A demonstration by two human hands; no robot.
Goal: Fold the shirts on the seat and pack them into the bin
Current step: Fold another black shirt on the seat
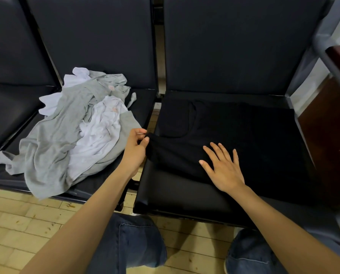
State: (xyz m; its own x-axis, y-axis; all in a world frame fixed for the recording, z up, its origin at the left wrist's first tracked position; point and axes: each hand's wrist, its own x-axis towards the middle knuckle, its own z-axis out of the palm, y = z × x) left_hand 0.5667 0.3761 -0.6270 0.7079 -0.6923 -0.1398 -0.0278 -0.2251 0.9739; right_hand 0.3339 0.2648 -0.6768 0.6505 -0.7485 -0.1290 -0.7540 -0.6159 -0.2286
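Black shirt (244, 131): left hand (135, 149) pinches seemingly its sleeve (165, 153), right hand (222, 167) lies flat on it.

Indistinct outline of black shirt (234, 127)

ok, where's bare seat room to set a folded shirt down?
The far-left seat, left of the grey and white pile, is bare. So is the right seat's front strip, in front of the black shirt. Crowded: the middle seat under the pile.
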